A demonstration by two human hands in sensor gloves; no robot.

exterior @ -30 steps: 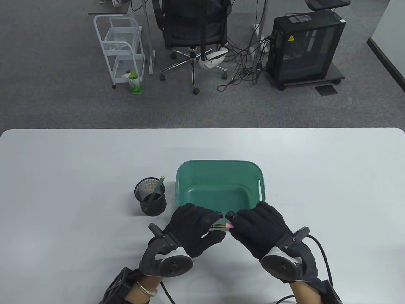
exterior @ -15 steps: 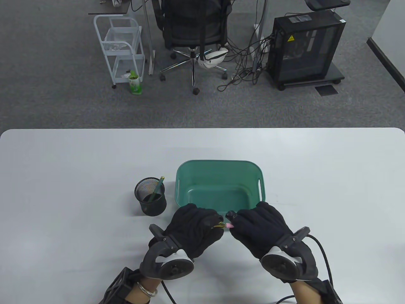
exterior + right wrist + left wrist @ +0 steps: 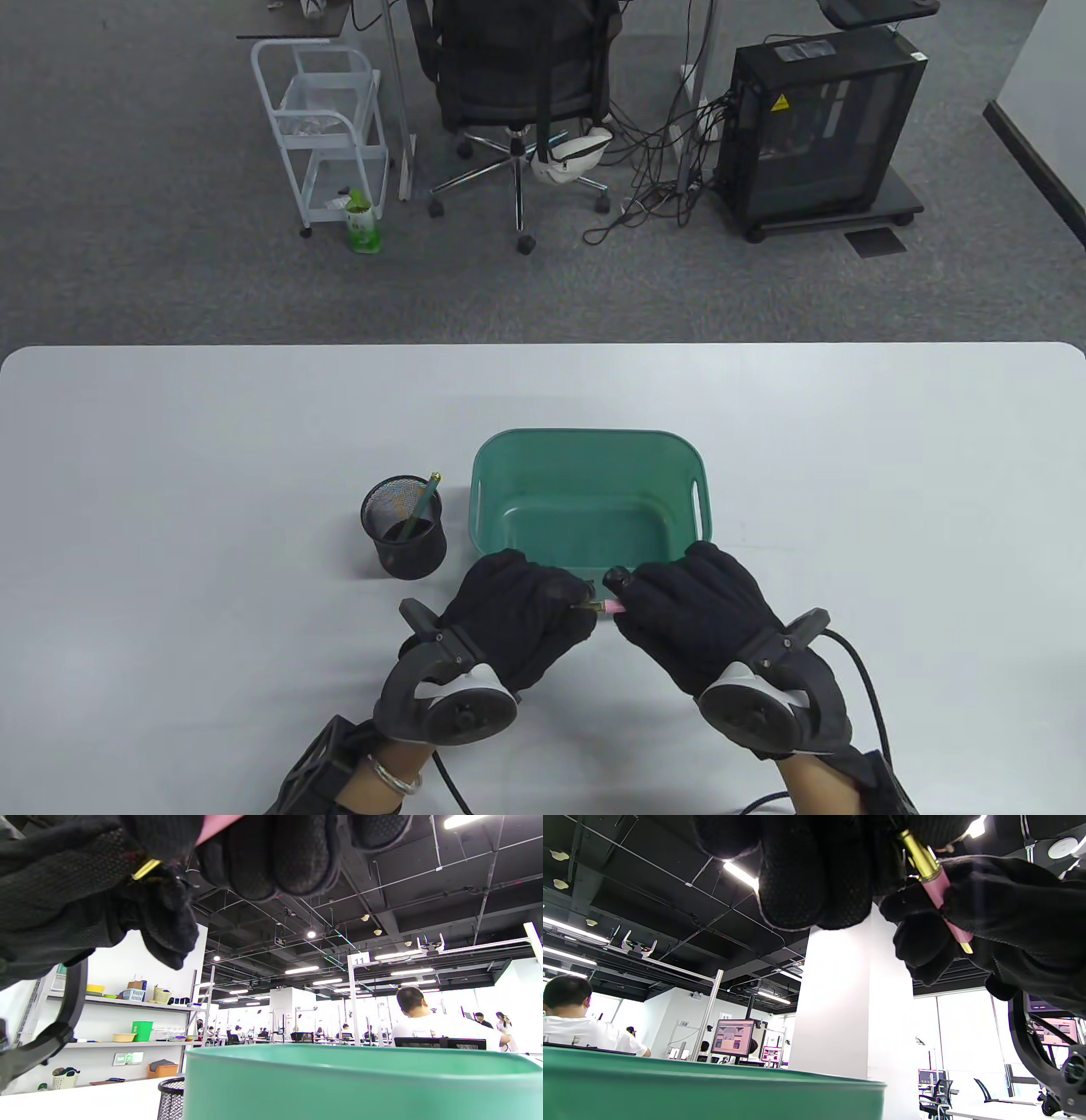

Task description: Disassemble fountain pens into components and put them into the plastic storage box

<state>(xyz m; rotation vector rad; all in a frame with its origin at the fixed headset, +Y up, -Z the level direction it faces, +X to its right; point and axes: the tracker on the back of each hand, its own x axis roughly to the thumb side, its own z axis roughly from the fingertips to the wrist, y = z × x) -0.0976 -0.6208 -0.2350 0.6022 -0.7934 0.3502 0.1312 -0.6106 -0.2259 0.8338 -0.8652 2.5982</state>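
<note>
A pink fountain pen point(image 3: 604, 607) with gold trim lies level between my two gloved hands, just in front of the green storage box point(image 3: 696, 463). My left hand point(image 3: 570, 604) grips its gold end and my right hand point(image 3: 626, 604) grips the pink barrel. The left wrist view shows the pink pen point(image 3: 937, 891) running from my left fingers into the right glove. In the right wrist view only a sliver of pink pen point(image 3: 214, 825) and a gold ring point(image 3: 145, 869) show between the gloves. The box looks empty.
A black mesh pen holder point(image 3: 404, 528) with a green pen point(image 3: 422, 503) in it stands left of the box. The box wall fills the bottom of both wrist views: green box point(image 3: 712, 1090), green box point(image 3: 360, 1086). Cables trail from both wrists toward the table's near edge.
My left hand has closed tighter round the pen's gold end, so less of the pen shows between the gloves. The right hand has stayed where it was.
</note>
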